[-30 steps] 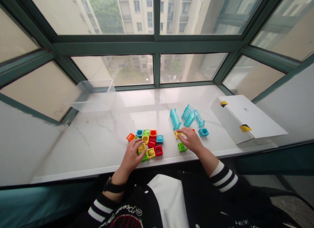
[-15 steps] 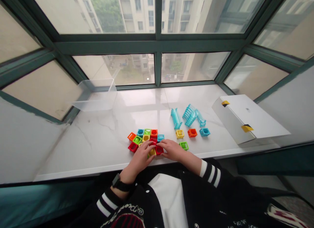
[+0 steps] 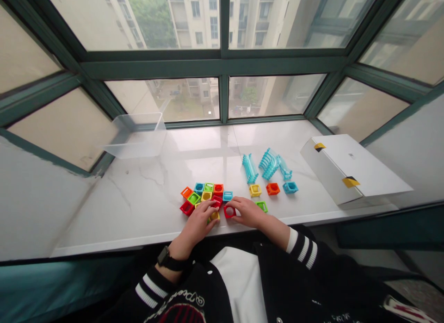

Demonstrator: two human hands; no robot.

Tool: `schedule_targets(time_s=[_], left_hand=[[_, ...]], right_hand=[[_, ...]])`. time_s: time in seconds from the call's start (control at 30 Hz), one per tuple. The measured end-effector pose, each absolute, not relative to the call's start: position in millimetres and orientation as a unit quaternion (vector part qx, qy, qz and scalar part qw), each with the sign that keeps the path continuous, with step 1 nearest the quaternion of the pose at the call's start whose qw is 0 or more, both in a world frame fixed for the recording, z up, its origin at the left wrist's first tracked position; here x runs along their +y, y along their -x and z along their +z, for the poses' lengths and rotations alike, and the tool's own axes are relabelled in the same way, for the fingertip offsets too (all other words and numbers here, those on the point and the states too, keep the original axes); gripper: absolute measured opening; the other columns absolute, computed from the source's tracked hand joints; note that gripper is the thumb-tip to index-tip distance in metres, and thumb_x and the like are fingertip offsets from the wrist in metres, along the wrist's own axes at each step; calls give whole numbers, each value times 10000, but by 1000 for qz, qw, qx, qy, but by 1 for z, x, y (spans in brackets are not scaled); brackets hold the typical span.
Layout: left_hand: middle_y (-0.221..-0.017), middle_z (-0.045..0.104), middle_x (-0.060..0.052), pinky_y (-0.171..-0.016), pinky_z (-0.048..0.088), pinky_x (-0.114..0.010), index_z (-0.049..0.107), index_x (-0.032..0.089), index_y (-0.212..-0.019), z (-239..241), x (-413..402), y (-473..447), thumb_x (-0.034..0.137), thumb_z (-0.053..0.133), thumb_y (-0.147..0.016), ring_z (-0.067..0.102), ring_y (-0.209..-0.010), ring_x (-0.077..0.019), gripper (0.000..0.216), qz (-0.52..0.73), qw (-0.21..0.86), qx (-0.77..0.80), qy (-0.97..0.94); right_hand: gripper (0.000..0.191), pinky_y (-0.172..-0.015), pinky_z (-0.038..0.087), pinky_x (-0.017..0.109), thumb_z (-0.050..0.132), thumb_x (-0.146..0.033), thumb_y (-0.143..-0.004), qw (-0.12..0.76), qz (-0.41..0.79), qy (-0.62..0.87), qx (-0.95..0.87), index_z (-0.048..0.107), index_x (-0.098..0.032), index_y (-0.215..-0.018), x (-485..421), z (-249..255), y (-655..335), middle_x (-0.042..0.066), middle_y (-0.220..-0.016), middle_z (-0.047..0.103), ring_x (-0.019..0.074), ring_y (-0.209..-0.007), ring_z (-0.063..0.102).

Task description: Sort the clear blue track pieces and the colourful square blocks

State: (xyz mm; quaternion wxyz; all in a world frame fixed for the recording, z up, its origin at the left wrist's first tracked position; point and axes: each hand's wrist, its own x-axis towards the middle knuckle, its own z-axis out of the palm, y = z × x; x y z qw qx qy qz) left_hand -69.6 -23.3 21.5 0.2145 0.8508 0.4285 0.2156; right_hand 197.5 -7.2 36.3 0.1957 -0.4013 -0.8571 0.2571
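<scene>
Looks like the picking step: right grip (image 3: 248, 213) pinches red block (image 3: 226, 215), just beside block cluster (image 3: 206, 196) at its 4 o'clock. Left grip (image 3: 198, 219) sits over cluster's 6 o'clock; can't tell if grasping. Next move calls for firm pinch, clear of cluster.

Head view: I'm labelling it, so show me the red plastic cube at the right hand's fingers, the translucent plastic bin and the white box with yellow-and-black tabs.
Red plastic cube (image 3: 229, 216): head view, lower rim of its round opening.
Translucent plastic bin (image 3: 135, 151): head view, near wall.
White box (image 3: 360, 165): head view, flat top.
</scene>
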Motion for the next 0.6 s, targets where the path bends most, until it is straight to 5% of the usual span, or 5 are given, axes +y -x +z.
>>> schedule_targets(time_s=[0.37,0.6], left_hand=[[-1376,669,-107,-1151,486,-558,711,270,-1202,43,-15,69,308,714,-937,601,-1328,-319,267,236,233,407,-851],[-1317,680,-131,-1003,598,-486,587,239,-1393,50,-12,31,454,766,-905,709,-1132,-278,562,342,421,461,-703]], right_hand=[[435,-909,588,389,741,-99,-844,314,328,410,-791,658,-229,-1251,-5,52,-217,83,-1164,679,225,-1041,663],[429,-942,580,413,770,-201,-899,352,319,389,-789,640,-250,-1305,-8,56,-210,84,-1191,688,232,-1068,659]])
